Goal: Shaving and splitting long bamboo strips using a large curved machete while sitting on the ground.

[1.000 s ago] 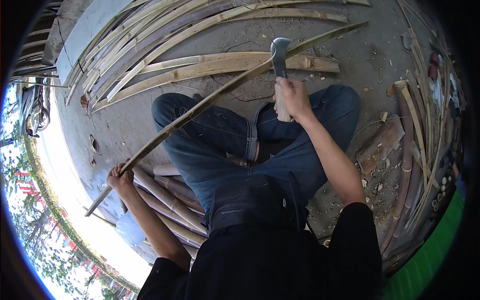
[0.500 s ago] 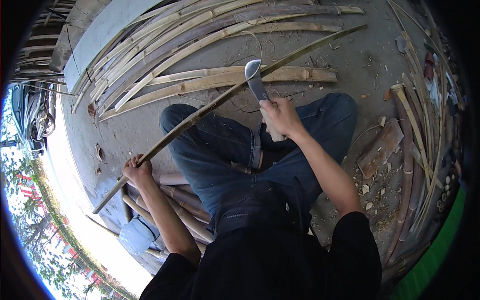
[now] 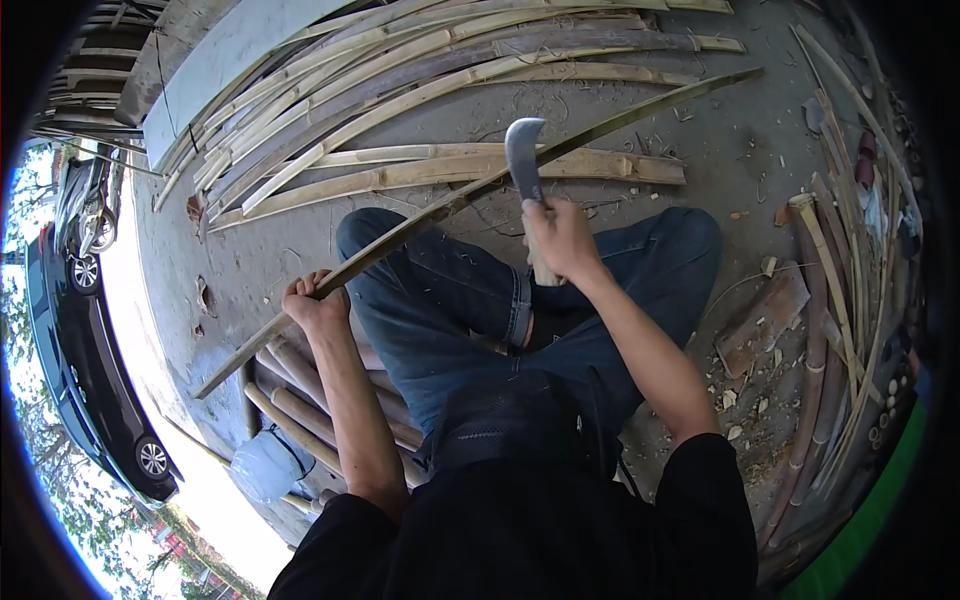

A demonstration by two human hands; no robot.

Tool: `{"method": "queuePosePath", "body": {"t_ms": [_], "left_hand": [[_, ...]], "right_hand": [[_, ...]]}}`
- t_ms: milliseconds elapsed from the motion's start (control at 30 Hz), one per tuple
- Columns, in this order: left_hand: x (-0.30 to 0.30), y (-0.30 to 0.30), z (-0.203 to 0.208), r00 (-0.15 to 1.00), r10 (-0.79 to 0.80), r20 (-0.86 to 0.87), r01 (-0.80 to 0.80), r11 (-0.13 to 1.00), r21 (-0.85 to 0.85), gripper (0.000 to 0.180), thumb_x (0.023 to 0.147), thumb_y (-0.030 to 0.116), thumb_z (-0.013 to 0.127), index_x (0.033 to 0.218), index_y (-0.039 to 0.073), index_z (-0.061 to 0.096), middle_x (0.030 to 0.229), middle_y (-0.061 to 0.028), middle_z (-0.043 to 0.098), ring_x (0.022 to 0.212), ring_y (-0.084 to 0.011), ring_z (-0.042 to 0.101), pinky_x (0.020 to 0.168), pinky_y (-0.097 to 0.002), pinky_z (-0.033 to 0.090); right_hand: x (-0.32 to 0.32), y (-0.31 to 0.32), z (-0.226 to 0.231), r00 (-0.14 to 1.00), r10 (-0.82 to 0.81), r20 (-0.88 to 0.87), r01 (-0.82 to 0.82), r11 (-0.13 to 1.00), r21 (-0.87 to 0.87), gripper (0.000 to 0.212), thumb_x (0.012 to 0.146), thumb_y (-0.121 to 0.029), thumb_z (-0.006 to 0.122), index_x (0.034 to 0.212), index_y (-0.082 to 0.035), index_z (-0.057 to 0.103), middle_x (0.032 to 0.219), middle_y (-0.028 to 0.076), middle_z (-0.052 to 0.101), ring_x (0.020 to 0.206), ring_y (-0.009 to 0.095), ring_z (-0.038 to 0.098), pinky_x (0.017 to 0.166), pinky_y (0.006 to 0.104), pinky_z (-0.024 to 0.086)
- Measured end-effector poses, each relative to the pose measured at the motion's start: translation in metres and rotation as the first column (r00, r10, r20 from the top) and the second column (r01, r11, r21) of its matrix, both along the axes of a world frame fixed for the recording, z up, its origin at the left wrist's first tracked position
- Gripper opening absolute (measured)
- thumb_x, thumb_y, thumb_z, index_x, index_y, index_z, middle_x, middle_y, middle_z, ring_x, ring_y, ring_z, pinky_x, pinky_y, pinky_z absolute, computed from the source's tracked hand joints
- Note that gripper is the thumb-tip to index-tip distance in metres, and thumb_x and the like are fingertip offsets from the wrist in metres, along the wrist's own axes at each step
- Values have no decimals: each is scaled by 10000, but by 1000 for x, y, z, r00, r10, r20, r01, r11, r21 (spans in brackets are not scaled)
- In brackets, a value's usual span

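My left hand (image 3: 318,303) is closed around a long, narrow bamboo strip (image 3: 420,221), near its lower left end. The strip slants across my lap, over my left knee, up to the far right. In my right hand (image 3: 566,238), the fingers wrap the pale wooden handle of a billhook (image 3: 522,160). Its metal blade points upward and curves at the tip. In view, the blade overlaps the strip beyond my knees; whether they touch I cannot tell.
Split bamboo strips (image 3: 400,95) lie on the concrete ahead. Round bamboo poles (image 3: 290,400) rest beside my left leg, and more poles and thin strips (image 3: 815,360) lie at the right. A flat wooden block (image 3: 762,312) sits among chips. Outside at left stands a dark car (image 3: 90,350).
My left hand has shifted up and right, farther from the strip's near end. The billhook has risen slightly, and the strip lies at a flatter slant. The car has come more into view.
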State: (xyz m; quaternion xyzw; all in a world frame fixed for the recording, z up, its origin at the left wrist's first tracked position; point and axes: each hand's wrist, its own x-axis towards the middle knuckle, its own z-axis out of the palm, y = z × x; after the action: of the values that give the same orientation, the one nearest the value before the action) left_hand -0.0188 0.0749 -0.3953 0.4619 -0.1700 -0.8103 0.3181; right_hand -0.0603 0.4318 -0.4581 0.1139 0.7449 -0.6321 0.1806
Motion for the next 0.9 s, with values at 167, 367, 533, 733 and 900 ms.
{"method": "queuePosePath", "body": {"t_ms": [167,367,533,733,900], "left_hand": [[11,4,10,997,-50,-66,53,998,44,326,894,60,435,596,160,346,528,51,312,477,-109,388,559,-272,393],[13,18,22,979,1,-204,3,1000,17,357,921,114,514,598,160,366,527,49,322,486,-114,390,593,-283,388],[5,25,37,957,-36,-289,11,996,-88,374,944,161,531,607,160,367,546,48,325,506,-112,385,600,-284,383],[19,48,54,966,-41,-257,5,990,-140,361,961,171,513,632,161,366,574,42,331,545,-108,369,636,-290,382],[42,49,56,958,-21,-287,-2,997,-79,366,904,109,520,583,167,354,538,35,328,512,-117,374,593,-293,361]], "right_hand": [[-20,21,-6,991,-126,-38,126,992,16,416,963,-355,590,901,48,668,636,149,672,517,233,667,546,373,530],[-39,106,18,957,-220,-189,260,939,225,393,936,-313,649,1061,59,621,790,161,680,660,265,687,621,378,538],[13,82,88,913,-106,-394,276,872,405,441,836,-193,728,1183,48,601,961,216,688,928,382,690,811,441,532],[51,-4,106,741,250,-623,119,865,488,605,733,-88,792,1273,39,552,1022,220,670,939,405,672,848,457,546],[9,46,84,896,377,-233,21,489,872,412,742,-139,772,1076,41,610,968,268,696,933,449,675,846,501,545]]}}
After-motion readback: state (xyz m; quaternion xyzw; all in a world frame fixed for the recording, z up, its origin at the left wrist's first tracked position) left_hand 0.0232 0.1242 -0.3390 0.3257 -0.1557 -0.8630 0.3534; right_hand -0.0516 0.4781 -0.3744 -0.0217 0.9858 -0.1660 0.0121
